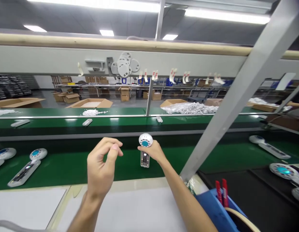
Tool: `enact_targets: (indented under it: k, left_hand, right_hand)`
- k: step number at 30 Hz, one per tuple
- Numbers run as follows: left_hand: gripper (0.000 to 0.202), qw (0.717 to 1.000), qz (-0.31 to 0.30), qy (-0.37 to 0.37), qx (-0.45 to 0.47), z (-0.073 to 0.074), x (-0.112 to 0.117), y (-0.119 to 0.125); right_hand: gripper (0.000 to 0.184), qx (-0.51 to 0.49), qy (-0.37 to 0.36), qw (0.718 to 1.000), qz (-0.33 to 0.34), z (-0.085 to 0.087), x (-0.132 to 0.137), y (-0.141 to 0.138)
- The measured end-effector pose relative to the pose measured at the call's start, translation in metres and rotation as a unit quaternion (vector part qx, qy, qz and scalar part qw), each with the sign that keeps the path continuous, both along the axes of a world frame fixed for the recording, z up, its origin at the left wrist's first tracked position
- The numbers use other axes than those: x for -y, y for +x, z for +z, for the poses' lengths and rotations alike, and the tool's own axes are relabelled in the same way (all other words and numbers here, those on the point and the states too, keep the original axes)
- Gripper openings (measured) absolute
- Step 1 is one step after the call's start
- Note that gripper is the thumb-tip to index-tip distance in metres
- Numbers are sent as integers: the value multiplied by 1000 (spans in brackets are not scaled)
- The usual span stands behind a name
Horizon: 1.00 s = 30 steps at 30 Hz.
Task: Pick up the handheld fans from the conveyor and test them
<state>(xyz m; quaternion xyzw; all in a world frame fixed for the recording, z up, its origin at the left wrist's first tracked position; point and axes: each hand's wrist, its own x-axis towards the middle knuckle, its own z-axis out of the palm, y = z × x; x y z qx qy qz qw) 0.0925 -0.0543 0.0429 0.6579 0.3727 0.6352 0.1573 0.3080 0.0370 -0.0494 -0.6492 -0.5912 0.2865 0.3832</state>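
on my feed, the white device (145, 143) is at six o'clock from centre over the green belt (126, 169), my right hand (154, 150) wrapped below its round head; my left hand (102, 166), between seven and eight, is half-curled, holding nothing visible.

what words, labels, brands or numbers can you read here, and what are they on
None can be read for certain.
Paper strips on the grey beam: red marks, too small and blurred to read.
Red pen in the blue bin: a pale mark, too small to read.
White device in the right hand: no readable lettering.
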Motion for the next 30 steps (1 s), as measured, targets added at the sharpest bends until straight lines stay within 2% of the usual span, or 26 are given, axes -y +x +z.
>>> enact_targets:
  k: [3, 7, 12, 17, 19, 21, 23, 25, 28, 30]
  left_hand:
    - [35, 1000, 2, -5, -1, 5, 6, 0]
    - [36, 1000, 11, -25, 13, 12, 17, 2]
    - [38, 999, -34, -25, 4, 13, 28, 10]
    - [38, 993, -101, 4, -68, 12, 50, 18]
    - [38, 990, -114, 14, -82, 12, 57, 21]
    - [38, 991, -113, 8, -69, 9, 56, 26]
    - [40, 994, -101, -32, -37, -3, 45, 35]
    - [42, 988, -103, -110, -28, -26, 28, 49]
    - [41, 972, -140, -155, -103, -79, 7, 70]
    - [37, 957, -170, -164, -170, -117, 3, 79]
  right_hand:
    - [33, 10, -41, 999, 14, -24, -15, -1]
    - [36, 56, -73, 996, 17, -37, -21, 5]
    - [41, 144, -96, 985, 25, -37, -16, 15]
    - [47, 189, -110, 973, 72, -36, -10, 10]
    - [48, 199, -111, 970, 81, -30, -8, 8]
    - [48, 204, -92, 972, 72, -17, -4, 10]
    - [46, 202, -47, 977, 53, 4, 4, 14]
    - [43, 188, 15, 982, 34, 32, 19, 19]
    - [38, 142, 135, 980, 31, 77, 61, 26]
    - [31, 31, 311, 950, 14, 99, 96, 30]
